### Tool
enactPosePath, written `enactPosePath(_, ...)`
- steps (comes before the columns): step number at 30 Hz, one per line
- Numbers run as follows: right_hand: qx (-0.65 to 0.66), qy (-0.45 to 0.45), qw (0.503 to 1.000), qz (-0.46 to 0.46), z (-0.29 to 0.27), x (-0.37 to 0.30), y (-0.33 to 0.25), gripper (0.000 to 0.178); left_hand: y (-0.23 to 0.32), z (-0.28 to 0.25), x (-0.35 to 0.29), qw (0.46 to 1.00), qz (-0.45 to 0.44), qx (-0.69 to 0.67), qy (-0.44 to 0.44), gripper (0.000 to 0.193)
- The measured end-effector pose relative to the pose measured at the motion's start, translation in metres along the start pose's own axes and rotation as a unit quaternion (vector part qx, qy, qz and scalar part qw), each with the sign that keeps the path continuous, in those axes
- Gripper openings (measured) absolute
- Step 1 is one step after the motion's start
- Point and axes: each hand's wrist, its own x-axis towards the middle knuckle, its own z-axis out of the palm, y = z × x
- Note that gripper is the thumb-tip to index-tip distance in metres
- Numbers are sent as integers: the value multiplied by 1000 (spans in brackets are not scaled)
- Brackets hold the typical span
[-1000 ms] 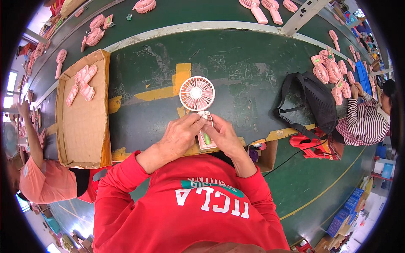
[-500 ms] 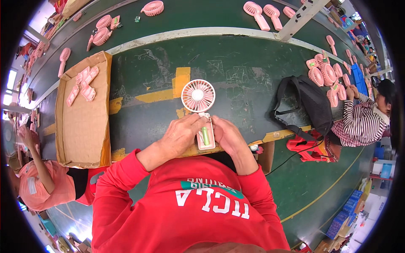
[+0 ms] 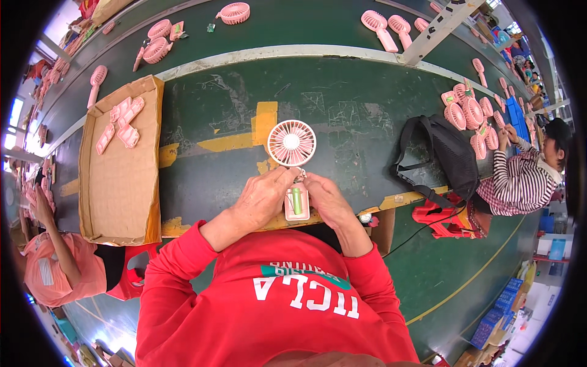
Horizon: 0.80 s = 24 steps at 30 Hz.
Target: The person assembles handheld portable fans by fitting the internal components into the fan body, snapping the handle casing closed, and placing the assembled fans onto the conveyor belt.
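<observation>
Just in front of me is a pink handheld fan (image 3: 291,143) with a round white-rimmed grille, its head pointing away from me. The handle lies open toward me and shows a green cylindrical battery (image 3: 297,201) inside. My left hand (image 3: 264,191) grips the top of the handle from the left, thumb and forefinger pinched near the neck. From the other side my right hand (image 3: 326,194) has its fingers closed at the same spot. Whatever small part lies between the fingertips is hidden.
A shallow cardboard box (image 3: 120,177) holding several pink casing pieces (image 3: 125,120) stands at left. A black bag (image 3: 449,153) lies at right, near a person in a striped top (image 3: 520,174). More pink fans (image 3: 379,29) lie beyond the pale rail (image 3: 269,53).
The view has shifted slightly, so the fan appears a little right and lower. Both hands stay at the fan's neck, with small finger movements.
</observation>
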Motion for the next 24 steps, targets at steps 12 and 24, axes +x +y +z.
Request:
enactPosePath(12, -58, 8, 998, -10, 9, 1, -8, 27, -7, 1, -2, 1000, -1, -3, -5, 30)
enactPosePath(24, 20, 13, 1000, 11, 0, 11, -5, 29, -34, -7, -12, 987, 153, 30, 32, 30)
